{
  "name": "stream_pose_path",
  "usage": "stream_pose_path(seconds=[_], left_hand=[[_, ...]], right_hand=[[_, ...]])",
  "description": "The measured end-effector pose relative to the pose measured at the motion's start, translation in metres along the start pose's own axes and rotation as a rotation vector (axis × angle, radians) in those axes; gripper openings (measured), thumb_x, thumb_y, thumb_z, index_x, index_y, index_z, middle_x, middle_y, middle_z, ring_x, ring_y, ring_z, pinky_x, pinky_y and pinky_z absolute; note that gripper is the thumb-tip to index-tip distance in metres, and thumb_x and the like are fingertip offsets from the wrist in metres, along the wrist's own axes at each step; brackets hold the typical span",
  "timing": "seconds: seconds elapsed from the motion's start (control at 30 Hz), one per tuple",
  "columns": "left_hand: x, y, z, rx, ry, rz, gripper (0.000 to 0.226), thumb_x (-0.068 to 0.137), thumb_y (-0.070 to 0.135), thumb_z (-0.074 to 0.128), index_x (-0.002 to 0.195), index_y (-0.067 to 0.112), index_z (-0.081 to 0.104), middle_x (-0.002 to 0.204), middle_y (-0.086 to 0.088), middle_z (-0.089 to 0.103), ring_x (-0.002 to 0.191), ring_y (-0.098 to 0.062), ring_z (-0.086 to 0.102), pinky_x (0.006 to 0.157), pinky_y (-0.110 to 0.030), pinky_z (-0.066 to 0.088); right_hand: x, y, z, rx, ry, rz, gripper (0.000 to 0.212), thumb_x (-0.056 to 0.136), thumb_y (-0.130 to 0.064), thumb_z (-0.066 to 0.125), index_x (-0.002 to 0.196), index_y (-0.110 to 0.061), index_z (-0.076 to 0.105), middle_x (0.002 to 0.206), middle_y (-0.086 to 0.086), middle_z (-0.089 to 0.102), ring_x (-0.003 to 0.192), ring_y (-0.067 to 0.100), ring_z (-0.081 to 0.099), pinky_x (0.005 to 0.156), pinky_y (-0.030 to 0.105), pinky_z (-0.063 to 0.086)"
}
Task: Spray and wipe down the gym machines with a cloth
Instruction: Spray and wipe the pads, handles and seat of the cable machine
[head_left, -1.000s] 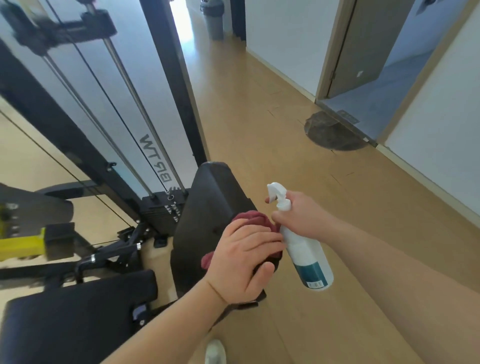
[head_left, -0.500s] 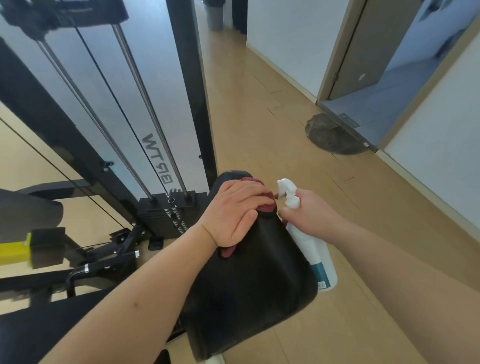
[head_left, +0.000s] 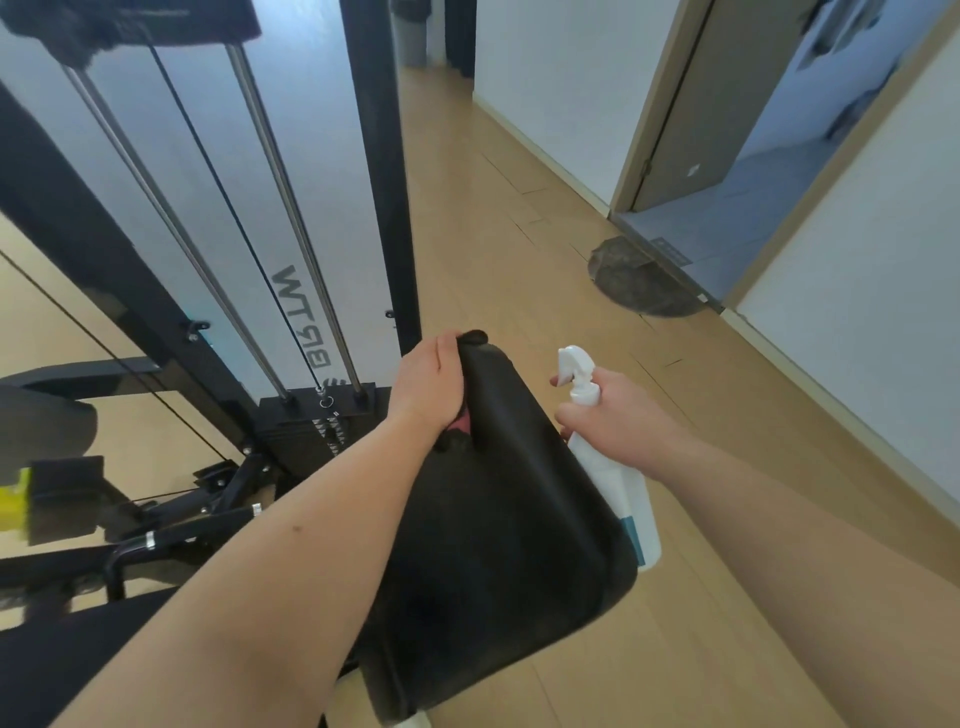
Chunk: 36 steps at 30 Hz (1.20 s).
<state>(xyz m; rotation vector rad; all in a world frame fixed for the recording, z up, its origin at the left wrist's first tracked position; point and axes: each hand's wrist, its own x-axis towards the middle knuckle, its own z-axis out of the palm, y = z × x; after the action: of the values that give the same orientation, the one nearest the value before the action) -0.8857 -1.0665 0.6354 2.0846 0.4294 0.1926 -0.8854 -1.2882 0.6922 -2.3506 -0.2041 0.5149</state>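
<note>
A black padded backrest (head_left: 509, 519) of the gym machine fills the centre of the head view. My left hand (head_left: 428, 384) lies along the pad's upper left side, fingers stretched to its top edge, and presses a dark red cloth (head_left: 461, 425) against it. Only a small bit of the cloth shows under the heel of the palm. My right hand (head_left: 618, 421) grips the neck of a white spray bottle (head_left: 610, 480) just right of the pad, nozzle pointing left and the bottle's lower end hidden behind the pad.
Behind the pad stand the black weight stack (head_left: 317, 415), its steel guide rods and a black upright post (head_left: 384, 182). A black seat (head_left: 52, 649) and a yellow part (head_left: 10, 506) are at lower left. Wooden floor runs right to a dark mat (head_left: 639, 280) by an open doorway (head_left: 727, 208).
My left hand slid the cloth from the pad's face up to its top, then round onto its left side. The view came closer over the pad. My right hand kept the bottle beside it.
</note>
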Motion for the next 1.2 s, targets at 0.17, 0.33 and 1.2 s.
stream_pose_path(seconds=[0.17,0.33,1.2], left_hand=[[-0.045,-0.006,0.009,-0.074,0.022,0.163,0.043,0.108,0.045,0.022,0.146,0.038,0.043,0.151,0.011,0.04,0.141,-0.015,0.038,0.11,-0.041,0.048],[-0.1,-0.005,0.025,0.003,0.02,0.144,0.056,0.111,0.04,0.021,0.165,0.025,0.011,0.171,0.012,0.002,0.152,0.004,-0.002,0.122,-0.022,0.0],[-0.186,-0.018,0.052,0.036,-0.099,0.428,0.06,0.105,0.062,0.026,0.159,0.044,0.007,0.171,0.014,-0.011,0.157,-0.018,-0.018,0.127,-0.049,0.004]], right_hand=[[-0.016,0.01,0.001,0.007,0.003,-0.033,0.028,0.093,-0.025,0.062,0.12,-0.033,0.06,0.095,0.001,0.063,0.081,0.019,0.061,0.066,0.029,0.052],[-0.029,0.011,-0.005,0.012,0.005,-0.065,0.027,0.093,-0.023,0.062,0.119,-0.031,0.06,0.097,0.004,0.064,0.08,0.019,0.059,0.066,0.028,0.052],[-0.033,0.021,-0.007,-0.017,-0.022,-0.092,0.026,0.094,-0.026,0.062,0.12,-0.033,0.06,0.098,0.001,0.064,0.088,0.019,0.064,0.066,0.025,0.05]])
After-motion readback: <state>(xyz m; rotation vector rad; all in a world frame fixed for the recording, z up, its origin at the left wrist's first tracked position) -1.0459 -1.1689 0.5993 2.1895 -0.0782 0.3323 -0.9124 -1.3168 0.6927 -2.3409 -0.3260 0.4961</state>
